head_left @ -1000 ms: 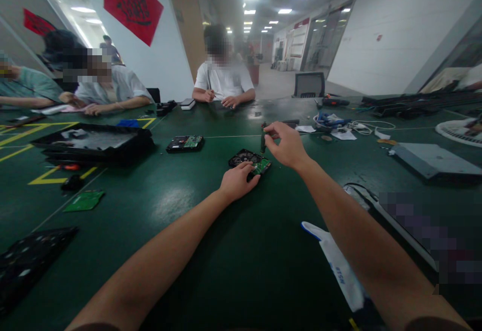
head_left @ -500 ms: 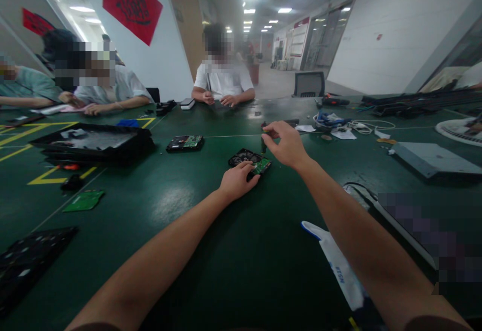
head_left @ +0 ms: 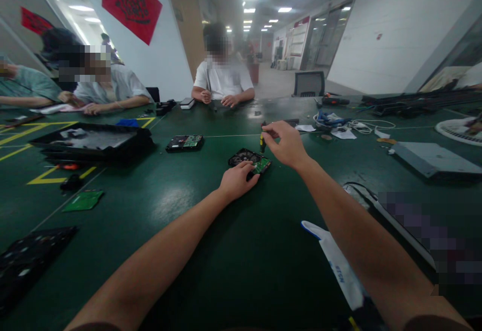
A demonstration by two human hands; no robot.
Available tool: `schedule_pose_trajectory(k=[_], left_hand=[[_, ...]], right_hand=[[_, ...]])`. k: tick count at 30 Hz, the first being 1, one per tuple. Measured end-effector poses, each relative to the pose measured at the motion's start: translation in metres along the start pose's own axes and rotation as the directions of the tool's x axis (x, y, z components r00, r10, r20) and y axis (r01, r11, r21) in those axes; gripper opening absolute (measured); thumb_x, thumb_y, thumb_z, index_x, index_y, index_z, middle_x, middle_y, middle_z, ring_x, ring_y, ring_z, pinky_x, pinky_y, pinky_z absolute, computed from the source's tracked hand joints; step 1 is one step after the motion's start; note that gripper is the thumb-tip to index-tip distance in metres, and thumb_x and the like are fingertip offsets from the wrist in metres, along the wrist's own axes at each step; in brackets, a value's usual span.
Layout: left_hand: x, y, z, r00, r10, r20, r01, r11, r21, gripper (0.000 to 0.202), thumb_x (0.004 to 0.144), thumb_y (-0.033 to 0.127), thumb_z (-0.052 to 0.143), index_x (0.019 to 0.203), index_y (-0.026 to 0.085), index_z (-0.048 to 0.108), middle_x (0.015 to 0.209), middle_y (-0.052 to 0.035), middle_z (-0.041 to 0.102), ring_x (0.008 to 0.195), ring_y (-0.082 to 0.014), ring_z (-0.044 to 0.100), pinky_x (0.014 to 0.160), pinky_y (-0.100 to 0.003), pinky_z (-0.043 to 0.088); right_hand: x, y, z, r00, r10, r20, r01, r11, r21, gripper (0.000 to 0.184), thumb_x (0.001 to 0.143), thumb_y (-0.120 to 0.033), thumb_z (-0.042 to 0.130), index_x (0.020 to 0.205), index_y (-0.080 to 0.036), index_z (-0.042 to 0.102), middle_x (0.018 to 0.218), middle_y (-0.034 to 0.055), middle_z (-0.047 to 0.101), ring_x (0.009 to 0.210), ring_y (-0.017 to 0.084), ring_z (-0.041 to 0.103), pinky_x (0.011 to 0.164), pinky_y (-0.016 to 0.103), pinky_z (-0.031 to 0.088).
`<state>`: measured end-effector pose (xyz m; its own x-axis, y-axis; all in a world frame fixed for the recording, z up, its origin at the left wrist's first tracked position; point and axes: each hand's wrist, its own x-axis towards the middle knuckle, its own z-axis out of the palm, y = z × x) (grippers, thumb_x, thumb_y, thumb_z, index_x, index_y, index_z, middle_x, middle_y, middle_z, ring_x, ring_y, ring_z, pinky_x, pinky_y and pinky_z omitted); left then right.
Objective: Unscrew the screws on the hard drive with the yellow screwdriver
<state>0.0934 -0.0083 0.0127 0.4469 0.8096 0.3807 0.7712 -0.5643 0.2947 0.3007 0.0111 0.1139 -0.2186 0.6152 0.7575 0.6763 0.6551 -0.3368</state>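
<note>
A black hard drive (head_left: 244, 158) with a green circuit board lies on the green table (head_left: 196, 230) in front of me. My left hand (head_left: 236, 181) rests on the drive's near edge, fingers curled over it, holding it down. My right hand (head_left: 285, 143) is raised just right of the drive, its fingertips pinched on the top of a small dark screwdriver (head_left: 262, 141) that stands upright over the drive's far corner.
A second hard drive (head_left: 186, 142) lies further left, beside a large black tray (head_left: 90, 142). A loose green board (head_left: 83, 201) and a black panel (head_left: 30, 255) lie at left. A white glove (head_left: 337, 265) is near my right arm. Three people sit along the far side.
My right hand's fingers have shifted slightly on the screwdriver's top, as if twisting it. My left hand stays on the drive.
</note>
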Motion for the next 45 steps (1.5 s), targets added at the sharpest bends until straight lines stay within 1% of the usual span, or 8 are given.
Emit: schedule_pose_trajectory(k=[7,12,18,25,31,35,38,45], left_hand=[[-0.0001,-0.0004,0.0003,1.0,0.005,-0.004,-0.005,1.0,0.002,0.035,0.097,0.046,0.064,0.124,0.025,0.073,0.144,-0.0035,0.066,0.121,-0.026,0.069,0.11,-0.039,0.054],[0.0002,0.0004,0.0002,1.0,-0.003,-0.003,0.003,1.0,0.007,0.034,0.097,0.046,0.065,0.123,0.026,0.073,0.144,-0.0041,0.066,0.121,-0.0258,0.07,0.109,-0.039,0.055],[-0.0003,0.0012,-0.0007,1.0,0.001,-0.006,-0.001,1.0,0.011,0.035,0.097,0.047,0.065,0.124,0.026,0.073,0.144,-0.0044,0.066,0.121,-0.0264,0.07,0.108,-0.039,0.056],[0.0,-0.0006,0.0006,1.0,0.011,-0.002,-0.011,1.0,0.009,0.036,0.097,0.047,0.064,0.124,0.025,0.073,0.143,-0.0042,0.066,0.122,-0.0263,0.069,0.11,-0.039,0.054],[-0.0002,0.0005,-0.0007,1.0,0.008,0.0,-0.008,1.0,0.004,0.036,0.098,0.046,0.063,0.125,0.025,0.072,0.145,-0.004,0.066,0.122,-0.026,0.069,0.111,-0.039,0.054],[-0.0009,0.0,0.0003,1.0,0.018,-0.014,-0.018,1.0,0.012,0.035,0.098,0.046,0.063,0.124,0.025,0.073,0.143,-0.0044,0.066,0.123,-0.026,0.069,0.109,-0.039,0.055],[-0.0011,-0.0005,0.0012,0.999,0.026,-0.029,-0.025,1.0,0.016,0.035,0.098,0.046,0.063,0.123,0.024,0.073,0.143,-0.0042,0.067,0.122,-0.0262,0.069,0.109,-0.039,0.055],[-0.0007,0.0009,-0.0004,1.0,0.014,-0.015,-0.014,1.0,0.015,0.034,0.098,0.046,0.063,0.123,0.025,0.073,0.143,-0.0044,0.066,0.122,-0.0263,0.069,0.108,-0.039,0.055]], right_hand=[[-0.001,0.0011,0.0014,0.997,0.075,-0.006,-0.074,0.995,0.07,0.012,0.093,-0.028,0.066,0.103,-0.022,0.064,0.1,0.0093,0.072,0.09,0.026,0.069,0.084,0.043,0.058],[-0.0005,0.0018,0.0007,0.999,0.04,0.01,-0.041,0.998,0.052,0.011,0.094,-0.031,0.066,0.102,-0.023,0.064,0.099,0.0082,0.07,0.089,0.025,0.067,0.086,0.043,0.057],[-0.0011,0.0004,0.0011,1.0,0.004,0.001,-0.004,1.0,0.029,0.013,0.093,-0.021,0.062,0.106,-0.021,0.066,0.107,0.0104,0.068,0.091,0.025,0.067,0.088,0.043,0.056],[0.0001,0.0009,-0.0004,0.998,0.061,0.013,-0.062,0.997,0.038,0.011,0.095,-0.033,0.065,0.099,-0.023,0.065,0.1,0.0083,0.07,0.092,0.026,0.066,0.084,0.043,0.055],[-0.0006,-0.0032,-0.0013,0.999,0.049,-0.005,-0.049,0.999,0.013,0.01,0.095,-0.027,0.061,0.101,-0.022,0.066,0.102,0.0094,0.073,0.092,0.026,0.068,0.086,0.043,0.055],[-0.0008,-0.0002,-0.0003,0.994,0.108,-0.022,-0.107,0.993,0.049,0.012,0.093,-0.033,0.067,0.099,-0.022,0.064,0.094,0.0084,0.073,0.086,0.026,0.07,0.082,0.043,0.056],[0.0002,0.0018,-0.0004,0.996,0.086,-0.012,-0.086,0.995,0.054,0.014,0.093,-0.036,0.069,0.096,-0.023,0.063,0.093,0.0075,0.072,0.086,0.025,0.069,0.08,0.042,0.057],[-0.0004,-0.0029,0.0006,0.998,0.057,-0.004,-0.057,0.997,0.05,0.005,0.093,-0.024,0.063,0.098,-0.023,0.063,0.1,0.0083,0.072,0.089,0.024,0.069,0.085,0.042,0.057]])
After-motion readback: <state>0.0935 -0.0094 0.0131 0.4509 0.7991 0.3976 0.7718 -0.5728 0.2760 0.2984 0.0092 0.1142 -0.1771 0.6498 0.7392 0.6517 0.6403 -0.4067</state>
